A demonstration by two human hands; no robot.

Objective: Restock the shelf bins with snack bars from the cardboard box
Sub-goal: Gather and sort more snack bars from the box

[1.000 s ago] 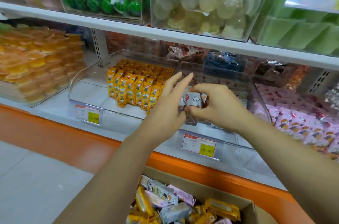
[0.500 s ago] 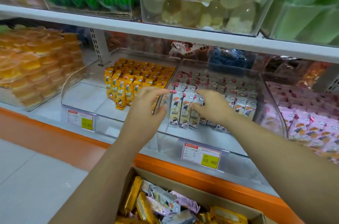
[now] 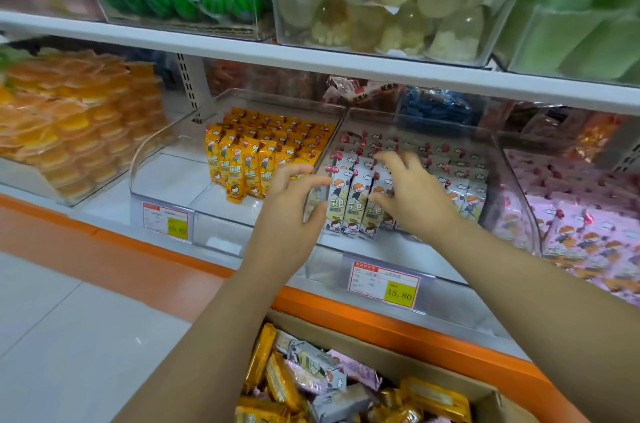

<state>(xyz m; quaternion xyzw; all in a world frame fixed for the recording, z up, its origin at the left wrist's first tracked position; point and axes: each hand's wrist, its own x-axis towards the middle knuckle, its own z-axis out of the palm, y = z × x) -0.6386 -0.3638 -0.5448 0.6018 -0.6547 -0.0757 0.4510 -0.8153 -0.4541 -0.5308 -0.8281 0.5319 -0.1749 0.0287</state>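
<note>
Both hands over the clear plastic middle shelf bin [image 3: 415, 121]. Right hand [image 3: 412, 194] fingers spread, resting on upright white cartoon-print snack bars [image 3: 353, 204], gripping none. Left hand [image 3: 294, 211] just left of them, fingers loosely curled, empty. Brown cardboard box [image 3: 408, 367] below holds mixed bars.

A white shelf board [image 3: 242, 53] ran from nine to three o'clock; pale floor tiles [image 3: 52, 336] lay at seven.
</note>
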